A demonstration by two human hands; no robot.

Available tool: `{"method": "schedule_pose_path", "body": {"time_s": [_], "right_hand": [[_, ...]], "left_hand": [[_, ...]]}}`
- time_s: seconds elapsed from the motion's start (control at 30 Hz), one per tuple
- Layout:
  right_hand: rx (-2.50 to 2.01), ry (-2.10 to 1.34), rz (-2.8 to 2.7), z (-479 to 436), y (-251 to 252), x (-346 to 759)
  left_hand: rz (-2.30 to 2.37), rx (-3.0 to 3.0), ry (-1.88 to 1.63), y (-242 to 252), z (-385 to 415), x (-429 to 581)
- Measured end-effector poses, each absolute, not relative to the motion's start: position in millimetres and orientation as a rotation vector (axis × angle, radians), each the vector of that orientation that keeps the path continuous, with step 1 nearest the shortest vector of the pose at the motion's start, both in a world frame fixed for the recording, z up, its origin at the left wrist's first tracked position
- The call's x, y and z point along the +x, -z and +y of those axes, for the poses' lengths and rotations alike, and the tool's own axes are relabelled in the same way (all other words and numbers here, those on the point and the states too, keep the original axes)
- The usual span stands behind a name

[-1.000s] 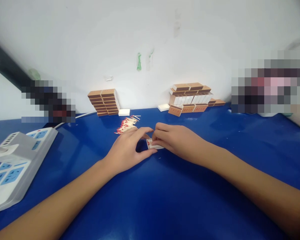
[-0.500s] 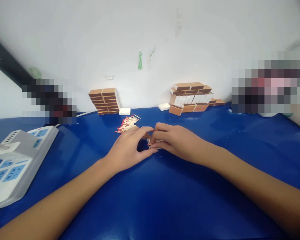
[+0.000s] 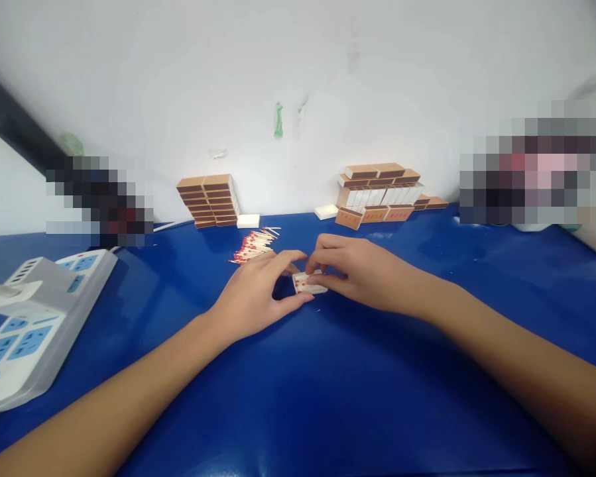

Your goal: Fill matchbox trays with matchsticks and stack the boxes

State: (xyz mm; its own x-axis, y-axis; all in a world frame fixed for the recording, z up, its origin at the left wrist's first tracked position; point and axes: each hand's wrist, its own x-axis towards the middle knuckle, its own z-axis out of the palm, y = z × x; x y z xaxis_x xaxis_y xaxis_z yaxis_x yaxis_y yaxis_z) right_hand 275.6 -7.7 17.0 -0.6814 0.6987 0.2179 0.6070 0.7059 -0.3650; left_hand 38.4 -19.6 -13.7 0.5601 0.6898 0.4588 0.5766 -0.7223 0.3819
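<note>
A small white matchbox tray (image 3: pixel 308 283) holding red-tipped matches lies on the blue table (image 3: pixel 298 384). My left hand (image 3: pixel 252 295) pinches its left end between thumb and forefinger. My right hand (image 3: pixel 352 268) grips its right side, fingers curled over the top. Just behind my left hand lies a loose pile of red-tipped matches (image 3: pixel 252 246).
A stack of brown matchboxes (image 3: pixel 209 200) with a white tray (image 3: pixel 248 220) beside it stands at the back wall. A larger heap of boxes and white trays (image 3: pixel 382 192) is at back right. A grey and blue power strip (image 3: pixel 26 318) lies at the left.
My right hand's fingers have shifted back a little, so more of the white tray and its matches shows. The left hand has barely moved.
</note>
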Motion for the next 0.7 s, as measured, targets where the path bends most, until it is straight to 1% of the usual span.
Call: {"method": "schedule_pose_path", "body": {"time_s": [0.1,0.2,0.4,0.53,0.6,0.7], "right_hand": [[-1.074,-0.343,-2.614,-5,-16,278],[-1.108,-0.382,-2.613,-4,-16,278],[-1.013,-0.48,-2.531,-8,-15,273],[-0.998,-0.427,-2.45,-7,-11,272],[-1.034,-0.396,-2.346,-2,-11,271],[-1.149,-0.464,-2.265,15,-15,266]], "left_hand": [[1.079,2.59,-0.904,15,-19,38],[1.083,2.583,-0.9,15,-20,38],[1.076,2.59,-0.879,16,-19,39],[1.06,2.578,-0.872,15,-20,39],[1.041,2.581,-0.878,13,-23,40],[1.016,2.652,-0.875,11,-27,41]]}}
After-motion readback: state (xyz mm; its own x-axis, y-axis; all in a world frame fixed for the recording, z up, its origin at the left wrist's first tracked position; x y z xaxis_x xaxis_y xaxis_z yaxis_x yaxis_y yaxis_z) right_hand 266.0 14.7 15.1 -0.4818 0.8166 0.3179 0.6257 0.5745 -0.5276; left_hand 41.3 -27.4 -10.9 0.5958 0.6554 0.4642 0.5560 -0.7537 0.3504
